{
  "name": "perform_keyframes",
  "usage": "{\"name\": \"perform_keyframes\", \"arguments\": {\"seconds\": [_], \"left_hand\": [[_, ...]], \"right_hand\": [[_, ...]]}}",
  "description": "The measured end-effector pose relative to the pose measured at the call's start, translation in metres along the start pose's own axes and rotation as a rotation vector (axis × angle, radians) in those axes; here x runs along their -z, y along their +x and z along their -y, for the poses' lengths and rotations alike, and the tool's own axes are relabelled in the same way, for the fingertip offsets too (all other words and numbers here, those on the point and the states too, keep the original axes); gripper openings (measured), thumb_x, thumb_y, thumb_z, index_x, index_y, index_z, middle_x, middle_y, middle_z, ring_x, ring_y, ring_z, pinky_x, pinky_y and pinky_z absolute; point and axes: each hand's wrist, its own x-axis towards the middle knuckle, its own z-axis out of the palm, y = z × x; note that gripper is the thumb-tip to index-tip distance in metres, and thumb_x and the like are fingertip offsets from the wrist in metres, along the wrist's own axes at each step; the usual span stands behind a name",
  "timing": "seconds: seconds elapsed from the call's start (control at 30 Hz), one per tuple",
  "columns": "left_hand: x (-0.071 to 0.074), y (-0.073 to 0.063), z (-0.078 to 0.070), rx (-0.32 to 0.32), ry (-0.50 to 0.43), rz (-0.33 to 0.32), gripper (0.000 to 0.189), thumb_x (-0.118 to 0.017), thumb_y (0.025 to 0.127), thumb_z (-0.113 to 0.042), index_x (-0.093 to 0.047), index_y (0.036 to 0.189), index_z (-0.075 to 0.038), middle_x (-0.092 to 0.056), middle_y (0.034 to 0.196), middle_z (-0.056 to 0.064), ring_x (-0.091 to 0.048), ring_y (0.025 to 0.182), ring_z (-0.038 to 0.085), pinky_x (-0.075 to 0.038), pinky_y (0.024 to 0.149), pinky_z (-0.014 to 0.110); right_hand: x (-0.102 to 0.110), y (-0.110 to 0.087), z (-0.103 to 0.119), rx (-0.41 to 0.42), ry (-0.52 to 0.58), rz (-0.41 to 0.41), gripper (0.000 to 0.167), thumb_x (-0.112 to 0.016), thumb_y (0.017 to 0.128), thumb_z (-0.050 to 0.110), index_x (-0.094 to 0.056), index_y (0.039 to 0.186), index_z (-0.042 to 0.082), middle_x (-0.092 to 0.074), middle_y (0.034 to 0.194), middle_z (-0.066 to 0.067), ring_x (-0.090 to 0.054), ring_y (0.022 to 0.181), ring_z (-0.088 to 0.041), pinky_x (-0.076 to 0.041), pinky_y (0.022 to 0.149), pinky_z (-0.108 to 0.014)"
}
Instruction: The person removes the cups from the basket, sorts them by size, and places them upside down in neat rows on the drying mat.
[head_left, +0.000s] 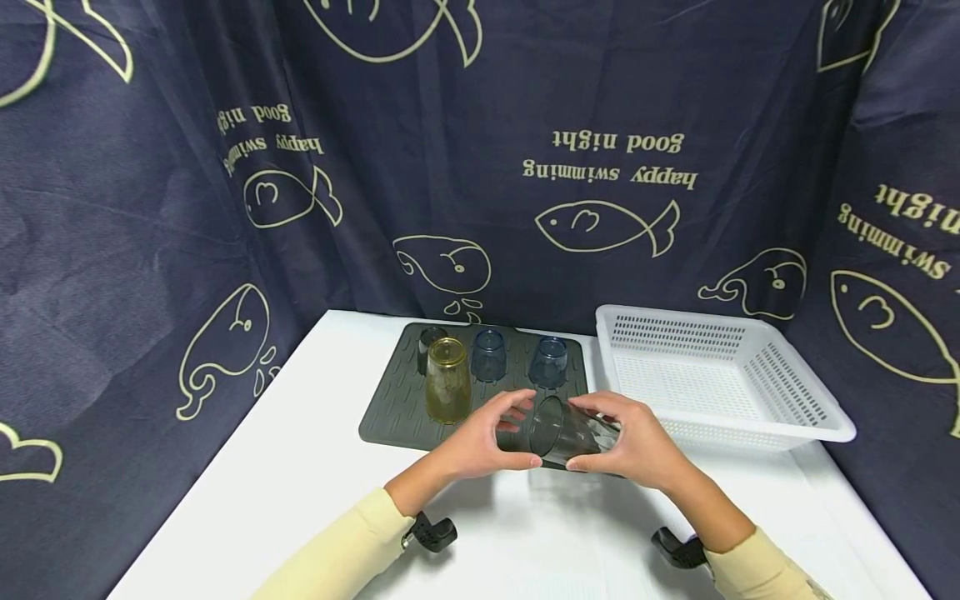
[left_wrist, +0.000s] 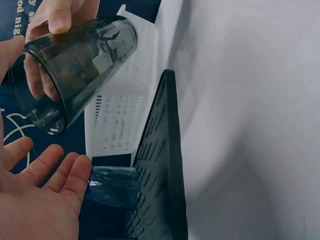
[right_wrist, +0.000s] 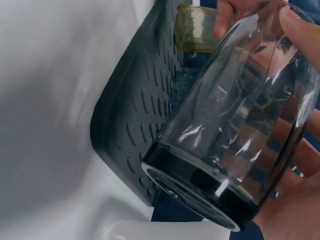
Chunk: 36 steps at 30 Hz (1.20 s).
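Observation:
My right hand grips a clear grey drinking glass on its side over the front right of a dark drying mat. The glass's mouth faces left, and its thick base shows in the right wrist view. Beside the mouth is my left hand, palm toward the glass, fingers spread and loosely bent. Its thumb tip lies right at the rim in the left wrist view. Standing upside down on the mat are a tall amber glass, a dark glass and two blue glasses.
To the right of the mat stands a white perforated plastic basket. A white table carries everything. Dark blue fish-print curtains hang at the back and both sides.

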Motion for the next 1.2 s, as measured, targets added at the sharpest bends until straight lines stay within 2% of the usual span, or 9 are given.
{"name": "perform_keyframes", "arguments": {"seconds": [0.1, 0.23, 0.47, 0.8, 1.03, 1.2], "left_hand": [[-0.003, 0.002, 0.0, -0.005, -0.003, 0.006, 0.088, -0.086, 0.083, -0.022, -0.038, 0.157, -0.014, -0.052, 0.144, 0.009, -0.057, 0.129, 0.028, -0.051, 0.11, 0.041], [-0.007, 0.003, -0.001, -0.017, -0.015, 0.006, 0.091, -0.087, 0.082, -0.02, -0.038, 0.157, -0.009, -0.052, 0.142, 0.012, -0.059, 0.126, 0.03, -0.052, 0.109, 0.043], [-0.012, 0.003, -0.002, -0.007, -0.025, 0.003, 0.091, -0.088, 0.081, -0.019, -0.038, 0.157, -0.013, -0.053, 0.14, 0.008, -0.06, 0.124, 0.026, -0.054, 0.107, 0.037], [-0.015, 0.004, -0.002, -0.022, -0.007, -0.03, 0.085, -0.089, 0.08, -0.02, -0.044, 0.152, -0.015, -0.055, 0.138, 0.01, -0.062, 0.119, 0.026, -0.056, 0.103, 0.036], [-0.017, 0.003, -0.002, -0.023, -0.017, -0.08, 0.079, -0.09, 0.078, -0.019, -0.051, 0.146, -0.013, -0.06, 0.132, 0.004, -0.065, 0.113, 0.02, -0.058, 0.099, 0.033], [-0.015, 0.002, -0.002, -0.036, -0.043, -0.104, 0.078, -0.091, 0.076, -0.016, -0.053, 0.144, -0.01, -0.061, 0.129, 0.006, -0.068, 0.112, 0.025, -0.059, 0.098, 0.033]], "right_hand": [[-0.001, 0.001, 0.001, 0.036, -0.011, 0.005, 0.081, -0.099, 0.059, 0.047, -0.07, 0.128, 0.019, -0.069, 0.121, 0.01, -0.065, 0.105, -0.008, -0.058, 0.085, -0.031], [-0.001, 0.003, 0.004, 0.036, -0.044, 0.025, 0.081, -0.102, 0.057, 0.041, -0.07, 0.129, 0.02, -0.068, 0.123, 0.012, -0.066, 0.108, -0.009, -0.059, 0.089, -0.034], [-0.001, 0.004, 0.009, 0.02, -0.078, 0.054, 0.081, -0.1, 0.058, 0.043, -0.071, 0.129, 0.018, -0.069, 0.125, 0.008, -0.068, 0.108, -0.013, -0.06, 0.086, -0.037], [-0.002, 0.006, 0.014, 0.042, -0.122, 0.072, 0.079, -0.101, 0.058, 0.043, -0.071, 0.127, 0.018, -0.07, 0.124, 0.007, -0.069, 0.108, -0.015, -0.06, 0.089, -0.041], [-0.003, 0.006, 0.016, 0.064, -0.138, 0.059, 0.08, -0.101, 0.058, 0.04, -0.071, 0.128, 0.016, -0.068, 0.126, 0.005, -0.069, 0.111, -0.018, -0.06, 0.092, -0.043], [-0.002, 0.007, 0.017, 0.075, -0.15, 0.055, 0.082, -0.1, 0.06, 0.044, -0.07, 0.13, 0.015, -0.067, 0.13, 0.003, -0.068, 0.116, -0.021, -0.06, 0.094, -0.046]]}}
